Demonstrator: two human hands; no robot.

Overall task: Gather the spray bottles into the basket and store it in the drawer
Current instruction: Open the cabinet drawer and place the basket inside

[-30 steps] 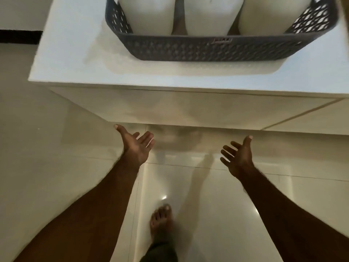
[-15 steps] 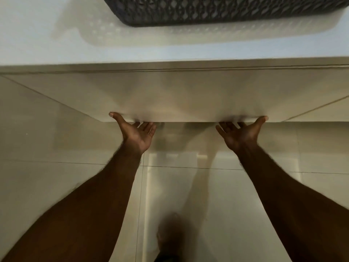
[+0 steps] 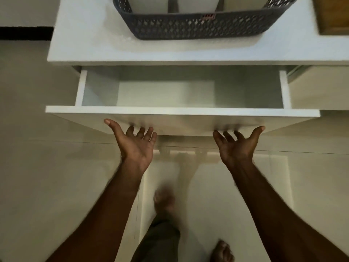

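Observation:
A dark grey lattice basket [image 3: 198, 27] stands on the white cabinet top [image 3: 90, 44], holding white spray bottles [image 3: 149, 4] whose tops are cut off by the frame. Below it the white drawer [image 3: 181, 111] is pulled out, and its inside holds nothing. My left hand [image 3: 136, 144] and my right hand [image 3: 237, 146] are palm-up at the lower edge of the drawer front. Their fingers are spread and blurred against the panel, with the thumbs pointing outward. Neither hand holds anything.
A brown wooden object [image 3: 334, 16] sits at the cabinet top's far right corner. Glossy beige floor tiles lie below. My leg [image 3: 162, 233] and a bare foot [image 3: 221, 252] stand just behind the open drawer.
Both hands rose to the bottom edge of the drawer front, and the drawer has slid out from shut to open. The view has tilted back up onto the basket.

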